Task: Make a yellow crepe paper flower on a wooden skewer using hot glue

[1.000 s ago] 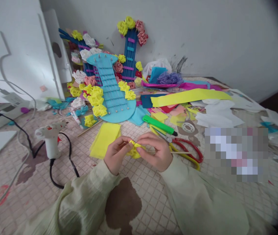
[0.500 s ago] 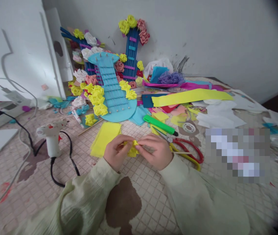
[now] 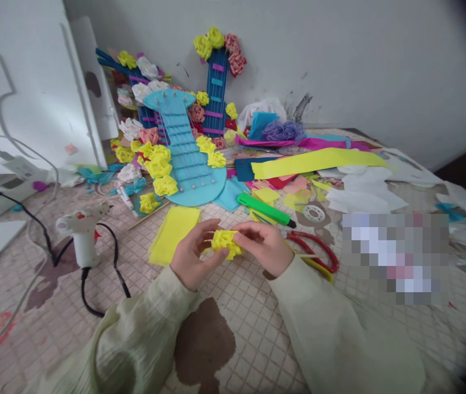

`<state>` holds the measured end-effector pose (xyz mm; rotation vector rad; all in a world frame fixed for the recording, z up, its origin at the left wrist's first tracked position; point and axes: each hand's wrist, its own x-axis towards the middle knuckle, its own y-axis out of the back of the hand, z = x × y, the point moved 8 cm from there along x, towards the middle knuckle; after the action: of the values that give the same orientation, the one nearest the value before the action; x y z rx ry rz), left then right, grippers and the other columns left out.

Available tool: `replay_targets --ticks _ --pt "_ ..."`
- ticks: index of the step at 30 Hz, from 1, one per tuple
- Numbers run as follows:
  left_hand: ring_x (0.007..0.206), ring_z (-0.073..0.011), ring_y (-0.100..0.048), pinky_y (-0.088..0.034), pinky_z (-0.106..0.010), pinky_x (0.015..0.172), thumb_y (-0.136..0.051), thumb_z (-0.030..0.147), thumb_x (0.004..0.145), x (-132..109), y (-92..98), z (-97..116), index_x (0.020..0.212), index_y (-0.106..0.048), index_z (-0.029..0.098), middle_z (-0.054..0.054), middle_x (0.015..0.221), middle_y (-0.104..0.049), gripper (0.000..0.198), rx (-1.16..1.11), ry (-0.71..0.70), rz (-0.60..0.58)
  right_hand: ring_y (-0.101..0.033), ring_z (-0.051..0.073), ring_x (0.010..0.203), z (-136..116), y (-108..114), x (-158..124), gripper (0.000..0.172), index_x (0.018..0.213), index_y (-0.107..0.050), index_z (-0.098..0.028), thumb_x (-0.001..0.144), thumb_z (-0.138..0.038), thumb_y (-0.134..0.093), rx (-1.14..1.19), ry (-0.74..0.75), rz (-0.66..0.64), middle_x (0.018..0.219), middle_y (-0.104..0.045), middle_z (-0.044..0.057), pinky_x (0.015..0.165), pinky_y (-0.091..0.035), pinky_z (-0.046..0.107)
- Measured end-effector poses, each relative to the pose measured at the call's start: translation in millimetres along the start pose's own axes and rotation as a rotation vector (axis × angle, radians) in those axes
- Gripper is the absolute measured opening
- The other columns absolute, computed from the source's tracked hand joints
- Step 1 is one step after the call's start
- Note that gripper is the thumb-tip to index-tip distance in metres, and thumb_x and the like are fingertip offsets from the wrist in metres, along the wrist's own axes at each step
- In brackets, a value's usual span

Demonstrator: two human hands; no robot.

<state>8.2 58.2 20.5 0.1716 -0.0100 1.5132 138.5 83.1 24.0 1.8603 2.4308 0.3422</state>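
Note:
Between my hands, above the table, is a crumpled yellow paper flower [image 3: 225,243]. My left hand [image 3: 195,255] is closed round its left side, thumb at the front edge. On the other side my right hand [image 3: 266,247] pinches the flower between thumb and fingers. Just left of my hands lies a stack of yellow paper sheets [image 3: 171,236]. Red-and-yellow-handled scissors [image 3: 324,253] lie to the right, partly hidden by my right hand. A green utility knife [image 3: 264,209] rests behind that hand.
A white glue gun [image 3: 83,232] with a black cord stands on the left. Behind my hands leans a light-blue paper guitar [image 3: 192,156] with yellow flowers. A long yellow paper strip [image 3: 319,163] and scraps lie at the back right. A tape roll [image 3: 314,213] lies near the scissors.
My fingers have spread a little apart round the yellow flower, and more of it shows now. The view has shifted slightly to the right.

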Motion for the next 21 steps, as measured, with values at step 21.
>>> replay_targets --ticks 21 --pt "0.080 -0.0162 -0.058 -0.049 -0.029 0.070 -0.059 0.025 0.070 -1.6 -4.0 -2.5 0.092 -0.055 0.016 -0.007 0.088 -0.059 0.024 -0.050 0.056 -0.068 -0.056 0.013 0.061 8.6 -5.3 -1.6 0.011 0.069 -0.063 -0.015 0.062 -0.024 -0.061 0.079 -0.111 -0.004 0.067 -0.063 0.002 0.057 -0.046 0.026"
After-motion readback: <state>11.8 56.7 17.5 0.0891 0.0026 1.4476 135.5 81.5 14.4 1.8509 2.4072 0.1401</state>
